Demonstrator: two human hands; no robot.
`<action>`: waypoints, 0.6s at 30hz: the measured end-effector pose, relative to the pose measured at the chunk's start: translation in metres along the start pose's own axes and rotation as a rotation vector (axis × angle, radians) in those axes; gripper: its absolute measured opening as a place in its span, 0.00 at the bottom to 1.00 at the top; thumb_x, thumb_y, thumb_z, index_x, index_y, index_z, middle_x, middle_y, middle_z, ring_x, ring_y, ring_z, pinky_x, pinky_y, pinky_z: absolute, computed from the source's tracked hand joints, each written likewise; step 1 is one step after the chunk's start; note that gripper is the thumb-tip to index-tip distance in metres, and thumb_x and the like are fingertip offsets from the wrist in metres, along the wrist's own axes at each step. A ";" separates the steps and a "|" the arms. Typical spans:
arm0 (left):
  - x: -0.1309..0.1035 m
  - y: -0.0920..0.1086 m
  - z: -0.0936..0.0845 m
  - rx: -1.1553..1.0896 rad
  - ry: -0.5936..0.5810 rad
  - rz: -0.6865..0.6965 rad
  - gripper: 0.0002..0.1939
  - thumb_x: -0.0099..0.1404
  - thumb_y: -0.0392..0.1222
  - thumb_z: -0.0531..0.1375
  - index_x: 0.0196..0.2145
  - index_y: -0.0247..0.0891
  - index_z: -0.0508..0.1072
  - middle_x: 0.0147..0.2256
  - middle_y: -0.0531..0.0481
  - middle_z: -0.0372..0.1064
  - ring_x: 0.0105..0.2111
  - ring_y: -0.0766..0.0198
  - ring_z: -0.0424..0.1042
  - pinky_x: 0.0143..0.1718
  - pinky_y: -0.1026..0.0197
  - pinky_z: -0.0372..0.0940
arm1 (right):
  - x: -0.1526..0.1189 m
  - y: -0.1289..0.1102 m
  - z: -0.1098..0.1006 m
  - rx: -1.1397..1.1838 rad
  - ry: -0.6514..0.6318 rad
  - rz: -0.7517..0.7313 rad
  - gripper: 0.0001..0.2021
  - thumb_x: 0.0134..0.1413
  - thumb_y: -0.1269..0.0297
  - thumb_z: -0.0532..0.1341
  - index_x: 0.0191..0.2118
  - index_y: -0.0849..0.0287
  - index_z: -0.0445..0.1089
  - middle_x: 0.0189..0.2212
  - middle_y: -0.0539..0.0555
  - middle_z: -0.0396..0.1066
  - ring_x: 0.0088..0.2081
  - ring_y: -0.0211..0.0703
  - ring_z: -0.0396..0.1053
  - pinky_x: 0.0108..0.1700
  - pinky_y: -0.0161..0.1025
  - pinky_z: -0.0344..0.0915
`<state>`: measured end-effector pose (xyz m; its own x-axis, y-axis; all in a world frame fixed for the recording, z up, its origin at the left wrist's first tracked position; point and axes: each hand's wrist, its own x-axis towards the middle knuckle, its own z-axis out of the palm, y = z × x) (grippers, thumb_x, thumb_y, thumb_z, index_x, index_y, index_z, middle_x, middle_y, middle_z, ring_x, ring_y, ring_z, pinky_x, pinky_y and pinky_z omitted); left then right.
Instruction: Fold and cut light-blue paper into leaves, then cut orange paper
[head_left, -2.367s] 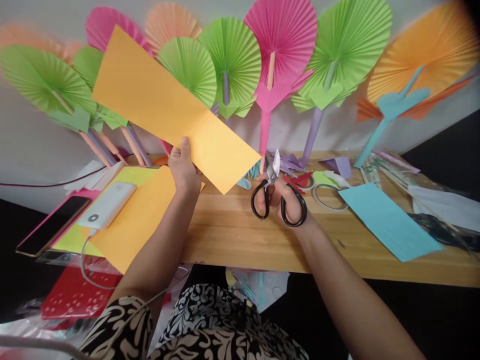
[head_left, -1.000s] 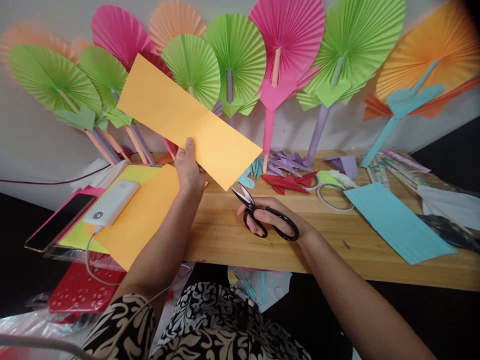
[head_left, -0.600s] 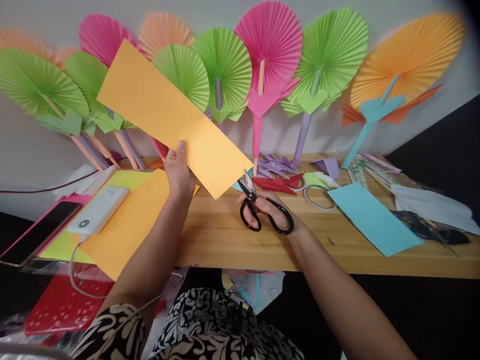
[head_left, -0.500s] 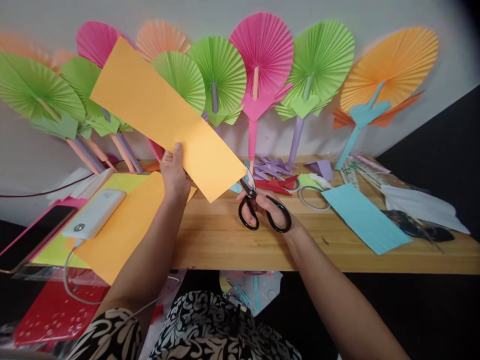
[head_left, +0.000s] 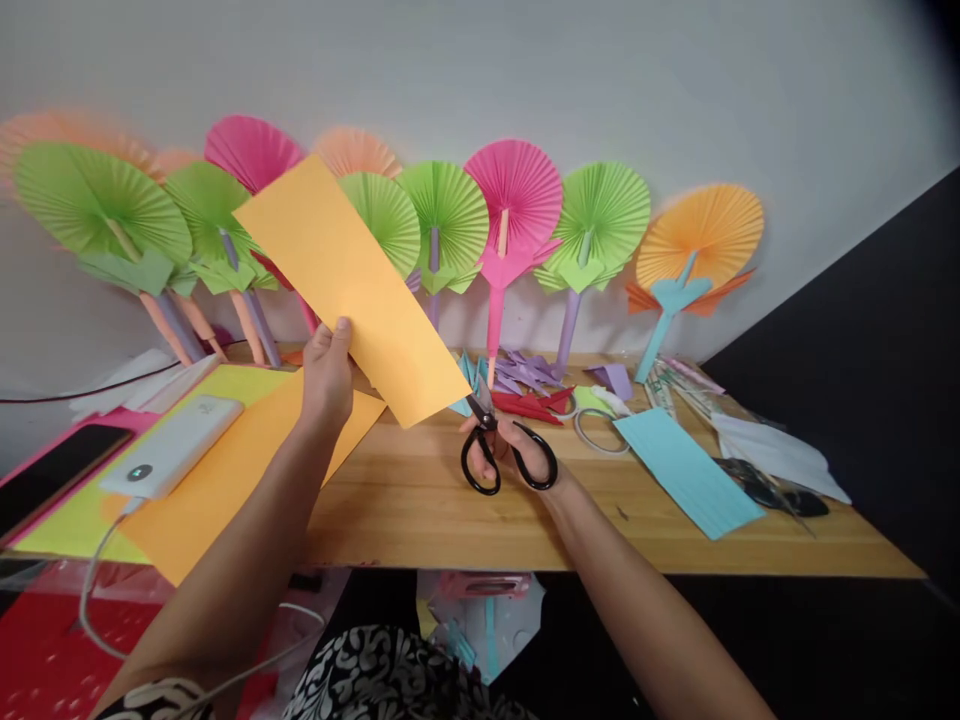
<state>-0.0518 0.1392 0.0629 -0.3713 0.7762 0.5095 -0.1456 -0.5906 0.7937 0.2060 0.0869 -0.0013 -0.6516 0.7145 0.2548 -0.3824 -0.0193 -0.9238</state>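
Observation:
My left hand [head_left: 328, 375] pinches the long lower edge of an orange paper strip [head_left: 360, 290], thumb in front and fingers behind. The strip slants down to the right above the table. My right hand [head_left: 514, 450] has its fingers through the black handles of a pair of scissors [head_left: 487, 425]. Their blades are parted and stand at the strip's lower right corner; whether they touch the paper I cannot tell. Under my left forearm lies a larger orange sheet [head_left: 232, 490] on a yellow-green one.
Pleated paper fans [head_left: 514, 195] in several colours lean along the wall. A white power bank [head_left: 176, 445] with a cable and a phone [head_left: 56, 470] lie at the left. Purple scraps [head_left: 525, 372], a tape roll [head_left: 600, 432] and a blue pleated paper [head_left: 686, 470] lie toward the right.
The view has tilted up and drawn back, so the fans and table look smaller and lower. The strip slants more steeply. Both hands keep their hold on the strip and the scissors.

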 end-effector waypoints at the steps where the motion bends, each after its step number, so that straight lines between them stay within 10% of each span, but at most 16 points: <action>1: -0.001 -0.002 0.001 -0.006 0.029 -0.019 0.22 0.62 0.60 0.63 0.40 0.37 0.74 0.40 0.44 0.77 0.42 0.55 0.77 0.46 0.55 0.73 | 0.001 0.001 0.000 -0.005 -0.004 0.011 0.27 0.61 0.42 0.56 0.49 0.63 0.70 0.23 0.51 0.73 0.19 0.36 0.65 0.23 0.34 0.62; 9: 0.006 -0.014 0.017 0.050 0.227 -0.068 0.23 0.63 0.62 0.59 0.36 0.36 0.71 0.36 0.46 0.76 0.33 0.61 0.75 0.33 0.62 0.71 | 0.014 -0.007 0.009 -0.025 -0.037 0.107 0.26 0.61 0.42 0.56 0.48 0.63 0.71 0.24 0.53 0.74 0.21 0.36 0.68 0.24 0.34 0.63; 18: 0.019 -0.028 -0.008 0.037 0.308 0.020 0.21 0.64 0.59 0.61 0.39 0.36 0.72 0.41 0.45 0.75 0.39 0.60 0.75 0.39 0.62 0.71 | 0.038 -0.008 0.016 -0.054 -0.042 0.188 0.28 0.59 0.39 0.55 0.49 0.61 0.68 0.28 0.56 0.77 0.22 0.37 0.69 0.24 0.34 0.66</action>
<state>-0.0625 0.1687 0.0476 -0.6350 0.6578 0.4051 -0.1043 -0.5925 0.7988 0.1741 0.1029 0.0199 -0.7355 0.6720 0.0869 -0.2165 -0.1116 -0.9699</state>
